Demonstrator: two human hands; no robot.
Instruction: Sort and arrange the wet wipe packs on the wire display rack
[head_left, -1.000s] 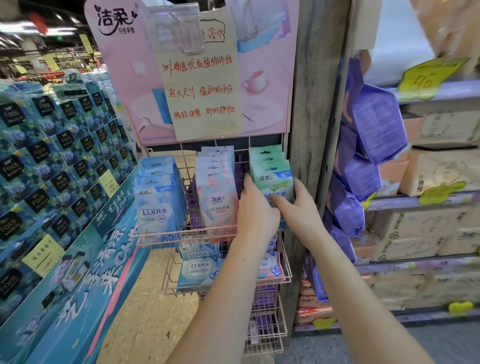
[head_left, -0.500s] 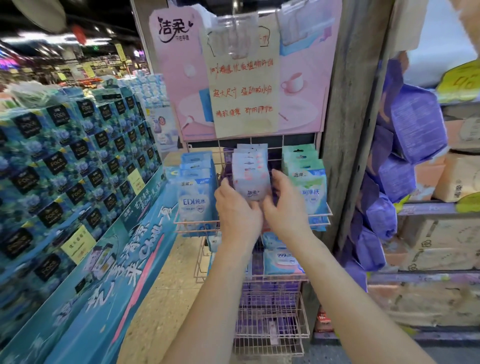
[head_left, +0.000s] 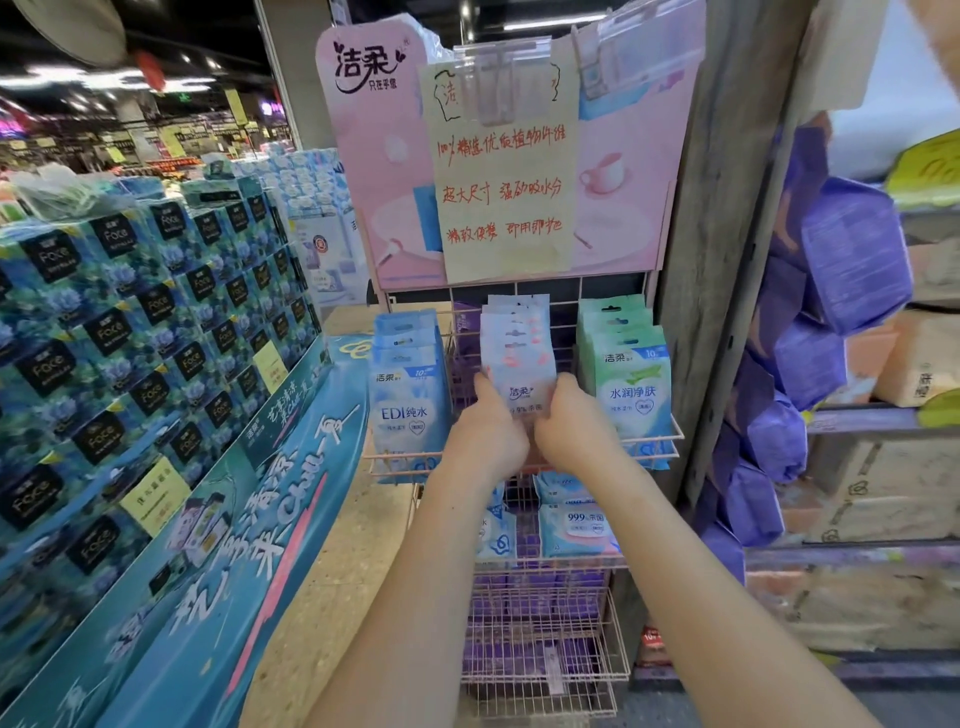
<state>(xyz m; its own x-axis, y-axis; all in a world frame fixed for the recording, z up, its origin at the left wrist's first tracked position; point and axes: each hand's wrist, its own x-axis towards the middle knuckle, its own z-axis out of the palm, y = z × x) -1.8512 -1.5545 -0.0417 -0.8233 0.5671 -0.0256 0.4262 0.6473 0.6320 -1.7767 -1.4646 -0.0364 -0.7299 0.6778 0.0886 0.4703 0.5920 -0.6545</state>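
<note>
On the rack's (head_left: 519, 460) top shelf, the blue packs (head_left: 408, 395) at left stand in a tidy row. In the middle, the left hand (head_left: 485, 439) and right hand (head_left: 571, 431) grip the front pink pack (head_left: 522, 387) by its lower corners. The green packs (head_left: 631, 384) at right look squared, so the pink row and the jumbled lower shelves seem to remain.

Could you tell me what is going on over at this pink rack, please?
A person is tidying the top tier of the pink wire rack. Both the left hand and the right hand grip the front of the middle stack of pink-and-white wipe packs from either side. The blue packs stand in a row to its left and the green packs to its right. More packs lie in the tier below.
</note>
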